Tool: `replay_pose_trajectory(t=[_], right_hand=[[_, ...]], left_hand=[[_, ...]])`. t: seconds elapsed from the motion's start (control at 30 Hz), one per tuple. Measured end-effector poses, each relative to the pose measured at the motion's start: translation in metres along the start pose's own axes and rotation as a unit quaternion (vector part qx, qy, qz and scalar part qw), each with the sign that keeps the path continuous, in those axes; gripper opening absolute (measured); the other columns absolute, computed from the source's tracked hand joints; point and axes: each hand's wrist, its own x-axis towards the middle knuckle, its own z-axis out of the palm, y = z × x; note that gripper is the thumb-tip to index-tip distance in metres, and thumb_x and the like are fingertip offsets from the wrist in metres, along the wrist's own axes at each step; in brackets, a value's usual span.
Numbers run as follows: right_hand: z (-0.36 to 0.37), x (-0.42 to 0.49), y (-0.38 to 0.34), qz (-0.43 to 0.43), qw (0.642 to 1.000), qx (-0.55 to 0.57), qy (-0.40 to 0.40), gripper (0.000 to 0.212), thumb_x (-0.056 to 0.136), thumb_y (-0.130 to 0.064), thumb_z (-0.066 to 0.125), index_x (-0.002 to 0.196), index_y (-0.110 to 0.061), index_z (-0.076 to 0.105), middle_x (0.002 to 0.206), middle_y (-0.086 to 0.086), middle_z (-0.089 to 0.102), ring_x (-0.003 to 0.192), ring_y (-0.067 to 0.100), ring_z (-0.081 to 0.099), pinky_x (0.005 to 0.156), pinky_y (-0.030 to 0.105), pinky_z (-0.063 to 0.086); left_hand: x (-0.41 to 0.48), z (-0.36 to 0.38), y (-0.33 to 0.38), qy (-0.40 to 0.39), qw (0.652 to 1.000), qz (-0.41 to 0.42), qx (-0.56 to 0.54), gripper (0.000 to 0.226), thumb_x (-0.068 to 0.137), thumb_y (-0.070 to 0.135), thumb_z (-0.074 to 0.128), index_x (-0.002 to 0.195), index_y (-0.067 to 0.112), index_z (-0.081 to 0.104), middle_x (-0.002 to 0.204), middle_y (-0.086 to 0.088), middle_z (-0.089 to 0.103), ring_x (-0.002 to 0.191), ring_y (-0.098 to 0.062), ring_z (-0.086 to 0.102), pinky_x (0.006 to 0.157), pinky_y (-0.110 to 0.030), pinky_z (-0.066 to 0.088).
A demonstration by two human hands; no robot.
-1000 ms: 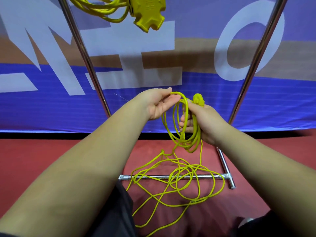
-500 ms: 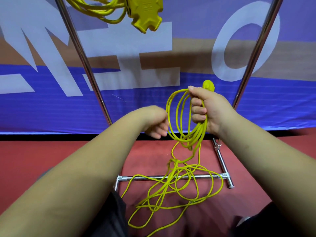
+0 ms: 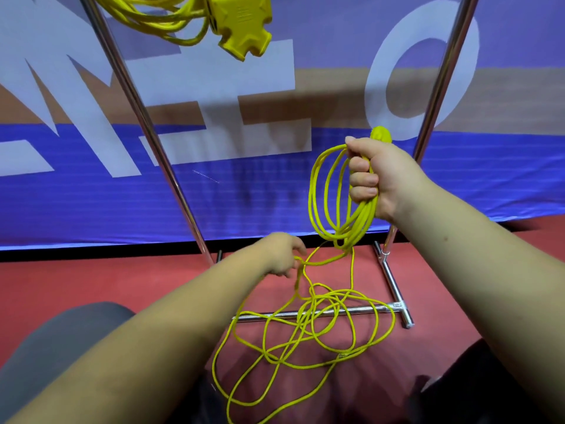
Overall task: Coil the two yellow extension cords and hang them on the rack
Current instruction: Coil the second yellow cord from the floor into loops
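Observation:
My right hand (image 3: 377, 179) is raised and clenched around several loops of a thin yellow extension cord (image 3: 324, 206), with the cord's plug end sticking up above the fist. Lower down, my left hand (image 3: 282, 255) pinches the loose strand that runs from the loops to a tangled pile of the same cord (image 3: 305, 338) on the red floor. A second yellow cord (image 3: 159, 16), coiled, hangs at the top of the chrome rack (image 3: 146, 127) with its yellow multi-socket block (image 3: 241, 26) dangling.
The rack's two slanted chrome poles and its foot bar (image 3: 318, 312) stand in front of a blue and white banner (image 3: 91, 191). The cord pile lies across the foot bar. My knees show at the bottom edge.
My right hand rose with the loops. My left hand let go of the top of the coil, dropped down and took hold of the loose strand near the floor.

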Motion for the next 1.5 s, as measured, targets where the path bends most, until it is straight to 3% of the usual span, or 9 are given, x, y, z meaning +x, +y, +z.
replay_pose_trajectory(t=[0.1,0.3,0.6,0.8,0.93,1.13,1.23,1.33,1.5], right_hand=[[-0.005,-0.004,-0.001,0.024,0.998,-0.050,0.007,0.029,0.107,-0.030,0.058,0.080,-0.022,0.049,0.055,-0.010,0.033,0.034,0.003,0.024,0.029,0.018,0.017],[-0.019,-0.012,-0.008,0.070,0.991,-0.107,0.026,0.026,0.106,-0.027,0.057,0.083,-0.019,0.051,0.056,-0.010,0.031,0.032,0.003,0.022,0.028,0.016,0.016],[-0.025,-0.009,-0.002,0.098,0.982,-0.157,0.039,0.027,0.107,-0.026,0.056,0.082,-0.020,0.050,0.055,-0.009,0.032,0.033,0.003,0.022,0.029,0.016,0.016],[-0.023,-0.004,0.017,0.094,0.968,-0.230,0.041,0.027,0.106,-0.027,0.057,0.082,-0.020,0.050,0.058,-0.007,0.032,0.035,0.005,0.020,0.031,0.018,0.014],[-0.022,-0.003,0.025,0.086,0.967,-0.236,0.048,0.025,0.106,-0.026,0.058,0.083,-0.019,0.051,0.057,-0.006,0.034,0.035,0.005,0.021,0.031,0.019,0.016],[-0.021,-0.008,0.020,0.058,0.983,-0.173,0.032,0.025,0.106,-0.028,0.058,0.083,-0.020,0.052,0.054,-0.009,0.031,0.035,0.004,0.021,0.031,0.017,0.016],[-0.020,-0.009,0.015,0.045,0.992,-0.116,0.021,0.026,0.106,-0.030,0.059,0.082,-0.020,0.052,0.055,-0.009,0.031,0.036,0.004,0.021,0.031,0.017,0.016],[-0.019,-0.009,0.012,0.031,0.997,-0.071,0.011,0.026,0.106,-0.030,0.058,0.083,-0.020,0.053,0.055,-0.009,0.032,0.035,0.004,0.022,0.030,0.017,0.017],[-0.012,-0.009,0.012,0.028,0.999,-0.015,-0.012,0.023,0.107,-0.029,0.057,0.088,-0.017,0.055,0.055,-0.009,0.032,0.035,0.003,0.023,0.030,0.018,0.017]], left_hand=[[0.007,-0.025,-0.041,0.162,0.975,-0.046,0.144,0.035,0.092,0.002,0.060,0.114,0.026,0.073,0.113,-0.004,0.074,0.100,-0.027,0.071,0.075,-0.031,0.055],[0.010,-0.053,-0.091,0.326,0.924,-0.181,0.087,0.016,0.093,0.005,0.052,0.105,0.010,0.063,0.103,-0.017,0.067,0.089,-0.037,0.062,0.067,-0.038,0.045],[-0.002,-0.107,-0.037,0.467,0.863,-0.057,-0.186,0.021,0.100,0.013,0.048,0.109,0.011,0.067,0.099,-0.008,0.064,0.082,-0.029,0.062,0.068,-0.035,0.048],[-0.038,-0.154,0.002,0.326,0.603,0.148,-0.713,0.026,0.110,0.005,0.035,0.101,0.013,0.057,0.075,0.002,0.052,0.045,-0.003,0.034,0.042,-0.018,0.027],[-0.037,-0.155,-0.011,0.264,0.556,0.090,-0.783,0.031,0.108,0.001,0.032,0.097,0.012,0.059,0.078,0.001,0.057,0.043,-0.002,0.049,0.041,-0.017,0.040],[-0.015,-0.125,-0.032,0.337,0.743,-0.081,-0.573,0.028,0.104,0.009,0.041,0.110,0.023,0.064,0.104,-0.001,0.071,0.067,-0.006,0.066,0.063,-0.029,0.054],[-0.005,-0.099,-0.053,0.360,0.917,-0.130,-0.109,0.061,0.093,0.006,0.055,0.144,0.039,0.051,0.135,-0.004,0.058,0.113,-0.032,0.062,0.090,-0.043,0.057],[0.006,-0.051,-0.044,0.172,0.965,-0.034,0.196,0.077,0.090,0.010,0.059,0.153,0.048,0.038,0.162,-0.003,0.033,0.143,-0.035,0.038,0.116,-0.044,0.038],[0.010,0.036,-0.016,-0.110,0.972,0.135,0.160,0.074,0.091,0.002,0.059,0.156,0.034,0.044,0.164,0.000,0.037,0.146,-0.022,0.043,0.109,-0.014,0.038]])
